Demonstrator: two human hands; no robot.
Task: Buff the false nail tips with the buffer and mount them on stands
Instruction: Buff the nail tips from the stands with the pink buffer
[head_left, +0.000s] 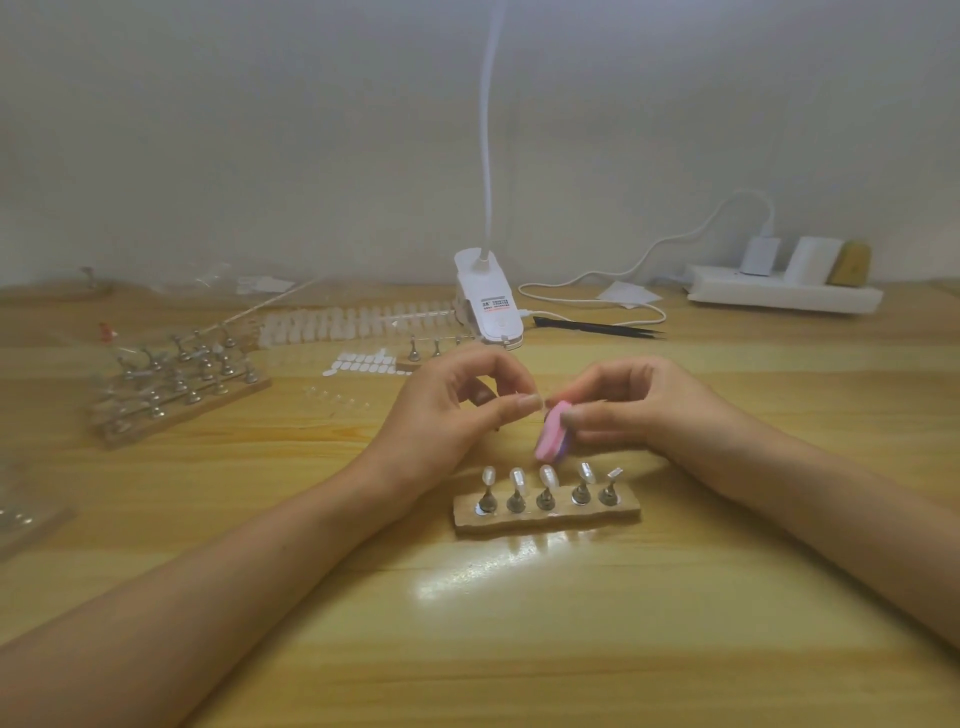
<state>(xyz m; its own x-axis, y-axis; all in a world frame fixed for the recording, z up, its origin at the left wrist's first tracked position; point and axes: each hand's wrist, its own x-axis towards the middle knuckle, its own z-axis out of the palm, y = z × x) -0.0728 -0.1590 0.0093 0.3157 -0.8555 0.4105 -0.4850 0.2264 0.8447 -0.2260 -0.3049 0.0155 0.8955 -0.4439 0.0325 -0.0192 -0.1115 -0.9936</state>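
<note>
Buffer (550, 437) pinched in right hand (636, 408), left hand (449, 413) seemingly pinching nail tip (546, 403)

A plain pale grey wall (260, 130) fills the upper half, meeting a light wooden table (675, 623) with visible grain. A white clip lamp (488, 304) stands near the wall, its neck rising out of view. A bright glare patch (467, 571) shines on the near tabletop. A white power strip (779, 300) lies far right.

Both forearms (234, 561) reach in from the lower corners. The left grip (457, 410) pinches a nail tip (546, 404) (thumb against forefinger, other fingers curled); the right grip (628, 405) holds the buffer (550, 437) between thumb and fingers.
</note>
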